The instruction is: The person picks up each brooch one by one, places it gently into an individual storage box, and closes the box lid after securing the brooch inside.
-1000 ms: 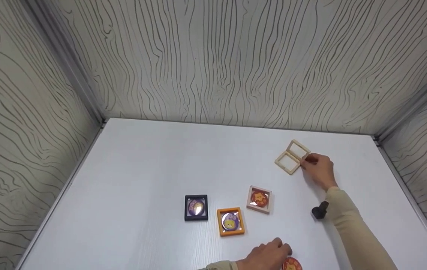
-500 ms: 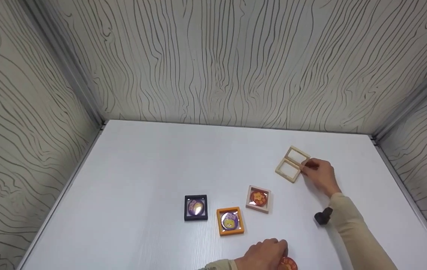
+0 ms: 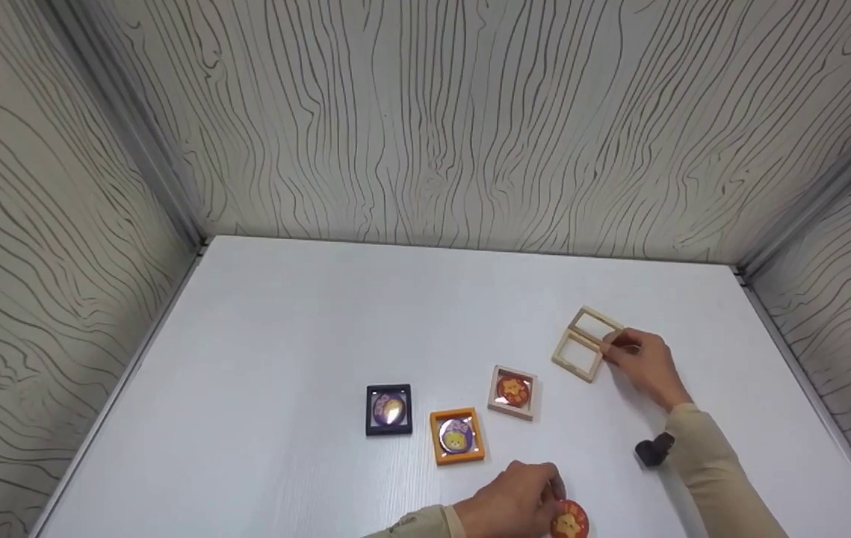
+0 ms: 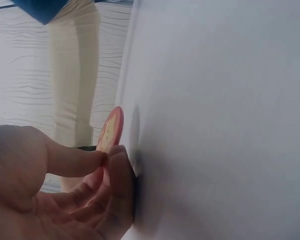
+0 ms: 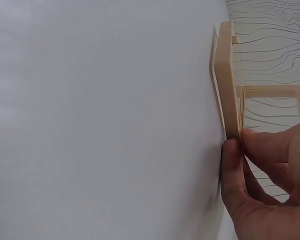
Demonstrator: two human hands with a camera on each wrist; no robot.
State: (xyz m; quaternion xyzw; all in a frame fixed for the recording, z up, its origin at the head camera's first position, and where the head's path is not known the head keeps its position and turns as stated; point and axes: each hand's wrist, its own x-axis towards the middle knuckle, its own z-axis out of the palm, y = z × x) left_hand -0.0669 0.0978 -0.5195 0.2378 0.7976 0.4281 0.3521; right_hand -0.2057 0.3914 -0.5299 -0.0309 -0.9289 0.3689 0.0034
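We see the right hand (image 3: 645, 366) with fingers clamped on the open beige hinged frame (image 3: 586, 344) on the tabletop (image 3: 283, 336). The left hand (image 3: 511, 508) pinches the red round badge (image 3: 569, 521) between thumb and fingers

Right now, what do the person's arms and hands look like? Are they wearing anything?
Both hands are bare, no gloves or rings showing. The right hand and left hand come out of long, pale beige sleeves. A small black device sits at the right wrist.
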